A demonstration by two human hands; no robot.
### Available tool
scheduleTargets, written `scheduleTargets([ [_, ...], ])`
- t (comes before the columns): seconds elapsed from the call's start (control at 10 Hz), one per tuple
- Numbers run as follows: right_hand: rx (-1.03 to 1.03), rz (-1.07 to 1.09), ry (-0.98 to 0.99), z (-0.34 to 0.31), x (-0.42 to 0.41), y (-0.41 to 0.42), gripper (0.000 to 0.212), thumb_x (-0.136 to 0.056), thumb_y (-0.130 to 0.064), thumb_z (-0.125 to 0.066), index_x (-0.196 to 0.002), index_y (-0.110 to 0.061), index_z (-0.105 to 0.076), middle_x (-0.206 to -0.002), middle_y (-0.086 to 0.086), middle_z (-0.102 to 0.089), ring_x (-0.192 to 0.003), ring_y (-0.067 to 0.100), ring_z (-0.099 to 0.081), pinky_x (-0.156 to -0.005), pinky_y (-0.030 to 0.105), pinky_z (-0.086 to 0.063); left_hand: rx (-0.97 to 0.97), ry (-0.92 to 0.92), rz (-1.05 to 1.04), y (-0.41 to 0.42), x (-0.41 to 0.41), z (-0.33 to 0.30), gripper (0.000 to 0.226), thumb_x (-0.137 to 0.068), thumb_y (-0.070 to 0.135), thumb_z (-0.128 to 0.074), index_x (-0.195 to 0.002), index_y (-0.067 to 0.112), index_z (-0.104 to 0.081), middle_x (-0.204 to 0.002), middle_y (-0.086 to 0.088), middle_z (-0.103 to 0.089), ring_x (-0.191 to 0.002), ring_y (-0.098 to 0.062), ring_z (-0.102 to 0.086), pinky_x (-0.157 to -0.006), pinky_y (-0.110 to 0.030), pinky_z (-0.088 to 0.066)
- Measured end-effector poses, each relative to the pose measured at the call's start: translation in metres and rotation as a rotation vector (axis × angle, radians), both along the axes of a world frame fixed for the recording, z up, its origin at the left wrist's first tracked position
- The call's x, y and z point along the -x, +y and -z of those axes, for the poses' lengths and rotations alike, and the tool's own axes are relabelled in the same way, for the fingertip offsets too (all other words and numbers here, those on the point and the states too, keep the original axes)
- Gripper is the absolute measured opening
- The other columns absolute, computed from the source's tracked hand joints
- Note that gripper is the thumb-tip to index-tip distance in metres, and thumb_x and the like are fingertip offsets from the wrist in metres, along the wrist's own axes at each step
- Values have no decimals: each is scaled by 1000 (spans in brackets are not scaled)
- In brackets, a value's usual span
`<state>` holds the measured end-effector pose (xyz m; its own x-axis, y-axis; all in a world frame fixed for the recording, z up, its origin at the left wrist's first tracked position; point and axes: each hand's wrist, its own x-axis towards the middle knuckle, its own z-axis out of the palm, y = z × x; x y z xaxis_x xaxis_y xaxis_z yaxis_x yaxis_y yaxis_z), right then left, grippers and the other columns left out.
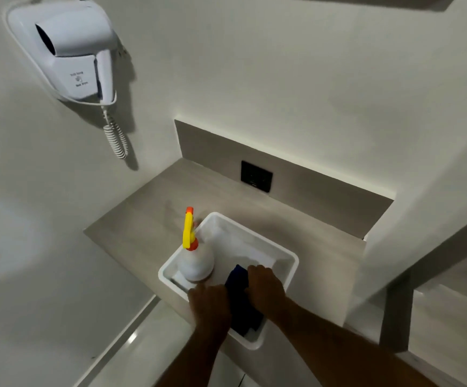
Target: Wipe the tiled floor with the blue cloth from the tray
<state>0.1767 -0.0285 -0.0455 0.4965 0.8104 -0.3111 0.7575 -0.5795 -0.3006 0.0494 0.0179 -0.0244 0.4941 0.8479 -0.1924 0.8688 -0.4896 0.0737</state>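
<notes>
A white rectangular tray (284, 254) stands on a grey counter. Inside it lies a dark blue cloth (240, 300), partly covered by my hands. My right hand (266, 284) is curled over the cloth's right side and grips it. My left hand (210, 305) rests at the tray's near left rim, touching the cloth's left edge, and whether its fingers hold the cloth is hidden. A white spray bottle (196, 265) with a yellow and orange trigger stands upright in the tray's left part. A strip of pale tiled floor (148, 356) shows below the counter.
The grey counter (143, 219) sits in a wall niche with a dark socket plate (256, 176) on its back panel. A white wall-mounted hair dryer (70, 51) with a coiled cord hangs at upper left. A second ledge (450, 317) lies at right.
</notes>
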Motion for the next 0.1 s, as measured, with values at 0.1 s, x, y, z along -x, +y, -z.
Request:
scheduleTargets([
  [0.1, -46, 67, -142, 0, 0, -15, 71, -89, -36, -66, -145, -8, -32, -139, 12, -49, -123, 27, -51, -105, 38, -45, -42, -75, 11, -11, 8, 1, 32, -81, 47, -61, -98, 21, -67, -106, -3, -68, -104, -25, -58, -91, -41, -47],
])
